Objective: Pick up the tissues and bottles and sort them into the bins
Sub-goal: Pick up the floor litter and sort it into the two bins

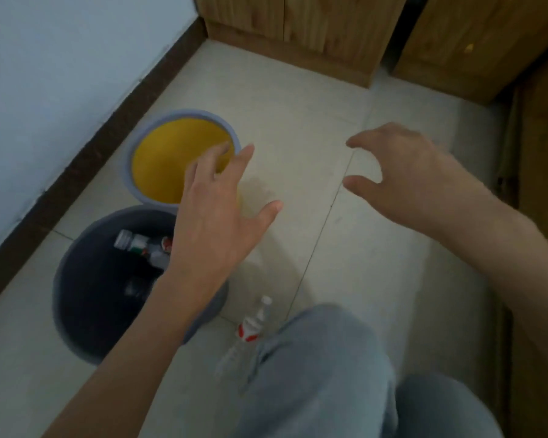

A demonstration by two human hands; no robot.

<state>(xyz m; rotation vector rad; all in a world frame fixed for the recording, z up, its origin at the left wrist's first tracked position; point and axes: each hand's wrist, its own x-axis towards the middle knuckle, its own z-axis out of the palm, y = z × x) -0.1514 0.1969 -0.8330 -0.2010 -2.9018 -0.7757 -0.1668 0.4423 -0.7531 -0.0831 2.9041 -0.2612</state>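
Where the pale wall meets the floor at far left, two round bins stand side by side. The nearer grey bin [89,305] holds several clear bottles [140,245] lying on their sides, one white cap pointing left. The farther bin [165,159] has a grey rim and shows a yellow lining; my hand hides part of its mouth.

My left hand [215,210] hovers over the gap between both rims, fingers straight and spread wide, holding nothing.

One clear bottle [250,330] lies on the floor tiles [298,121], just beside the grey bin and against my left knee [314,368]. Its long axis runs from near-left to far-right, with its white cap pointing away from me; its base is blurred.

My right hand [402,172] hangs over bare tile, fingers loosely curved, thumb and forefinger apart, gripping nothing.

Wooden cabinets [298,26] close the far right.
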